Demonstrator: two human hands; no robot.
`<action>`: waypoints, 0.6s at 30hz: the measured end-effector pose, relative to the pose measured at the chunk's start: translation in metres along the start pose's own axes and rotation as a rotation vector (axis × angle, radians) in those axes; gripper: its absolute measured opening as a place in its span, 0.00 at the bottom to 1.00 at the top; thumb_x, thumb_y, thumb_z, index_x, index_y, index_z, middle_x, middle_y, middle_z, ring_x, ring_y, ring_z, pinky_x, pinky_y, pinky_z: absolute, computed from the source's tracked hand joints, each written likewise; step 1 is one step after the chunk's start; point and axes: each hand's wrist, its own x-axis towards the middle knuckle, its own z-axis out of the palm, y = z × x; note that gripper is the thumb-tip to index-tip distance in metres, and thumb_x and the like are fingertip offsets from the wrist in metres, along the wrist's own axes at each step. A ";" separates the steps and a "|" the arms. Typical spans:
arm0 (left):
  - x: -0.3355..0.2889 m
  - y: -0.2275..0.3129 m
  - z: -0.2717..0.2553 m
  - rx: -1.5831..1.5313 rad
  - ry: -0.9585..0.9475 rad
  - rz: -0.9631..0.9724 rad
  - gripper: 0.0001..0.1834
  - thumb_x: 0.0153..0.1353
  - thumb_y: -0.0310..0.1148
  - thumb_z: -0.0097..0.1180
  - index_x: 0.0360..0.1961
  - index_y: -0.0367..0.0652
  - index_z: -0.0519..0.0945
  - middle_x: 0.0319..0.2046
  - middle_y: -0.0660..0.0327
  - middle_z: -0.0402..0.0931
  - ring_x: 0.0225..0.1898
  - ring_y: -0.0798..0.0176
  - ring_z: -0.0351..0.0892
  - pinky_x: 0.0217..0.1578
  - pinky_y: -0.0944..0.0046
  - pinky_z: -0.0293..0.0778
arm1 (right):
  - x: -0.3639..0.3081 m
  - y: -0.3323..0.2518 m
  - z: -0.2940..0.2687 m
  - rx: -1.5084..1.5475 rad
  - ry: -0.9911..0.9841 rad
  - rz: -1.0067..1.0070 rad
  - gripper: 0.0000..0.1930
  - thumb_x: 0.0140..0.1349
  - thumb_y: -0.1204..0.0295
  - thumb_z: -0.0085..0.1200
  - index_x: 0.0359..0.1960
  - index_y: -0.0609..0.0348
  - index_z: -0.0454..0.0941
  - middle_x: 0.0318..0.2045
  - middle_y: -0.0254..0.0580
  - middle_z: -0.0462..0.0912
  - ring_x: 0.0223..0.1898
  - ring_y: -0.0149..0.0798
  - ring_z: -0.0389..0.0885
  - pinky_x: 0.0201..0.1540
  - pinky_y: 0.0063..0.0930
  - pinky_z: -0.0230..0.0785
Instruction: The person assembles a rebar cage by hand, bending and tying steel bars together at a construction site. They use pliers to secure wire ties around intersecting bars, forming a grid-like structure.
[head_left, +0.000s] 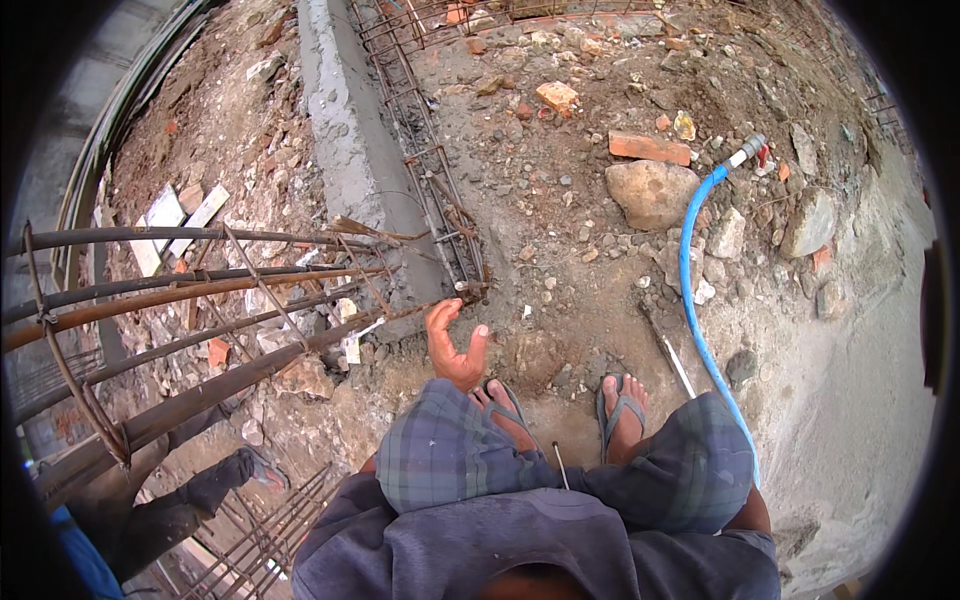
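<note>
My left hand (pixel 456 348) reaches past my left knee, its fingers curved and the thumb held apart, with a visible gap between them. Its fingertips are at the end of a rebar cage (pixel 300 340) made of long rusty bars tied with stirrups, which comes in from the left. Whether they touch the steel I cannot tell. Just beyond, this cage meets a second, narrower rebar cage (pixel 437 200) running away beside a grey concrete beam (pixel 345 120). My right hand is out of sight.
A blue hose (pixel 692 290) curves along my right, near a large stone (pixel 652 194) and a red brick (pixel 650 148). A thin rod (pixel 680 365) lies by my right knee. Another person's leg (pixel 190 505) shows at lower left, near more tied bars (pixel 260 535). Rubble covers the ground.
</note>
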 end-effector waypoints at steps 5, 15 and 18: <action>-0.024 0.011 -0.013 0.117 0.192 -0.086 0.27 0.59 0.24 0.66 0.59 0.39 0.72 0.55 0.52 0.72 0.50 0.58 0.75 0.52 0.58 0.74 | 0.014 -0.167 -0.147 0.184 -0.154 -0.434 0.25 0.65 0.50 0.65 0.48 0.62 0.83 0.31 0.45 0.85 0.34 0.39 0.84 0.38 0.36 0.74; -0.002 0.110 -0.035 0.176 0.094 -0.131 0.35 0.62 0.28 0.67 0.68 0.41 0.65 0.62 0.51 0.69 0.59 0.55 0.75 0.55 0.56 0.74 | 0.027 -0.461 -0.302 0.487 0.015 -1.311 0.26 0.71 0.48 0.58 0.47 0.64 0.81 0.35 0.39 0.86 0.37 0.30 0.81 0.43 0.29 0.74; 0.005 0.132 -0.048 0.191 0.131 -0.247 0.37 0.63 0.30 0.67 0.70 0.41 0.63 0.63 0.51 0.68 0.60 0.55 0.75 0.57 0.55 0.74 | -0.008 -0.530 -0.266 0.848 -0.065 -1.445 0.31 0.73 0.42 0.51 0.52 0.63 0.81 0.41 0.41 0.86 0.45 0.31 0.80 0.48 0.29 0.69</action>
